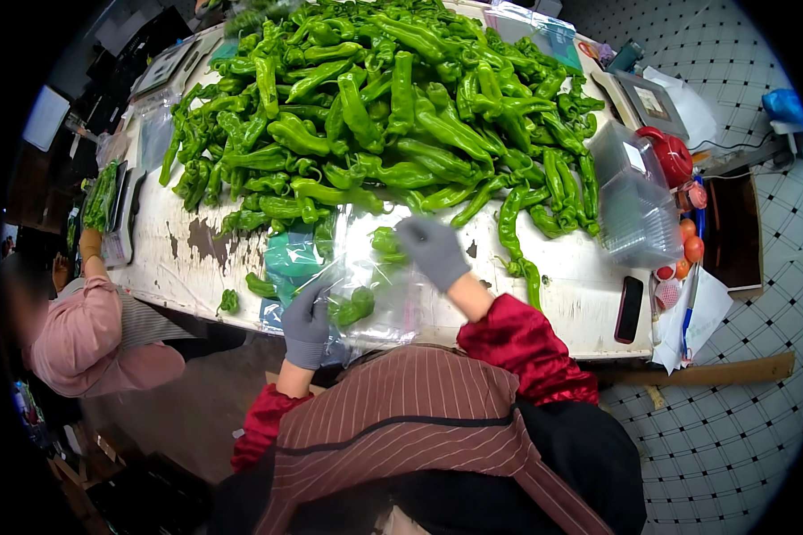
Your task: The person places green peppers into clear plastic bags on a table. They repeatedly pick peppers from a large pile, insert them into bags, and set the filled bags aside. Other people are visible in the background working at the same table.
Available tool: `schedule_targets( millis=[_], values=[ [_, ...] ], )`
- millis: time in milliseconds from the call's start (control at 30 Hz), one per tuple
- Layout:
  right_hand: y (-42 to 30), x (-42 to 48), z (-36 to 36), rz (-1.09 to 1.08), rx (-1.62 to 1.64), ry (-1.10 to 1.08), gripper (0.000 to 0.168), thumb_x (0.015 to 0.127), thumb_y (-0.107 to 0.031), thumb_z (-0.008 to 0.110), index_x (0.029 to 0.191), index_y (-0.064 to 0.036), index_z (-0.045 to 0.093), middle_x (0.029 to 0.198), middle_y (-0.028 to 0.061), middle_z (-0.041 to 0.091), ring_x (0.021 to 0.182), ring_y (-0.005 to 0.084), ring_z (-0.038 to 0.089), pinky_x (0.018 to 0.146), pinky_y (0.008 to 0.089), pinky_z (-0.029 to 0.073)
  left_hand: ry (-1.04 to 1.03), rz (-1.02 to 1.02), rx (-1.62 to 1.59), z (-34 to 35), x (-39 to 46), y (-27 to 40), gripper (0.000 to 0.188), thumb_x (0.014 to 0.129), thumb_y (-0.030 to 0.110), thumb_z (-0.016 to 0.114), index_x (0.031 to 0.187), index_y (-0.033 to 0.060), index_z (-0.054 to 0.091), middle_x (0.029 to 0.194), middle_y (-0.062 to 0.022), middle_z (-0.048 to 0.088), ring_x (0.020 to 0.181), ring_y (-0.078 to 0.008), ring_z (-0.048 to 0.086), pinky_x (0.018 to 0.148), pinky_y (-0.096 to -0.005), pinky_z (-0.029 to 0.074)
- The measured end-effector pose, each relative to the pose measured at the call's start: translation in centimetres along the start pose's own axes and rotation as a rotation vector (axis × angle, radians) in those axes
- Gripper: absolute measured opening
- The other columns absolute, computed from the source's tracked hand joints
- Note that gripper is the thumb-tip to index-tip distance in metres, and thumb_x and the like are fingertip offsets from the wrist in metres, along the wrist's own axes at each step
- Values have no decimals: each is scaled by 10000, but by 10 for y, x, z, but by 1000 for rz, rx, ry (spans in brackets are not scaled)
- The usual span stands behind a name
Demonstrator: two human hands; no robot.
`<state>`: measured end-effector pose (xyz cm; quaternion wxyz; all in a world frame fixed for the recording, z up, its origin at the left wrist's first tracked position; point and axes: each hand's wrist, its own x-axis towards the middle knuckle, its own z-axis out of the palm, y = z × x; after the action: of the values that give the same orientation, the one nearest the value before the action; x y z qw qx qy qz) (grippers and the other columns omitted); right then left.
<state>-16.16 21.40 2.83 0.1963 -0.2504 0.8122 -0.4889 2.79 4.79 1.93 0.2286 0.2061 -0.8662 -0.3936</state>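
My left hand (306, 326), in a grey knit glove, pinches the left edge of a clear plastic bag (398, 301) lying at the table's near edge. Inside or under the film, a curled green pepper (352, 306) shows. My right hand (435, 253), gloved alike and blurred by motion, is over the bag's far right part. Right beside its fingers is another green pepper (387, 242); whether they grip it cannot be made out. Just beyond both hands rises a large heap of long green peppers (375, 127). Teal printed plastic bags (294, 257) lie under and left of the clear one.
Stacked clear plastic boxes (636, 207), a phone (629, 309) and tomatoes (690, 241) line the right side of the worn white table (181, 281). Scales (652, 103) stand at right and left. A co-worker in pink (83, 334) holds peppers (102, 197) at the left.
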Motion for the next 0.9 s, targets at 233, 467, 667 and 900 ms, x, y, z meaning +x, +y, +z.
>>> schedule_targets(
  millis=[233,467,667,900],
  values=[
    [90,41,11,221,-382,47,612,776,-447,616,1196,-21,486,1145,219,556,1037,366,557,850,424,460,-74,103,-24,17,13,18,199,818,35,590,1001,75,655,868,-135,659,680,-225,632,611,-299,473],
    [73,-34,-17,78,302,42,370,853,-293,564,1055,17,554,861,125,610,750,188,559,718,327,457,-51,82,-56,15,15,7,178,835,27,585,996,56,656,868,-123,659,695,-197,625,617,-289,471],
    [116,-36,-25,237,359,559,432,860,-244,600,1197,0,486,1029,125,592,903,185,583,783,297,465,-147,13,-58,20,22,12,181,831,21,576,993,53,650,817,-110,642,620,-174,577,576,-270,448],
    [84,6,-101,-366,-1005,339,549,733,-87,619,1264,-42,488,1202,111,529,1129,242,486,955,365,388,-56,95,-41,14,20,10,207,795,8,587,987,54,651,814,-113,640,623,-183,584,579,-275,451]
  ],
)
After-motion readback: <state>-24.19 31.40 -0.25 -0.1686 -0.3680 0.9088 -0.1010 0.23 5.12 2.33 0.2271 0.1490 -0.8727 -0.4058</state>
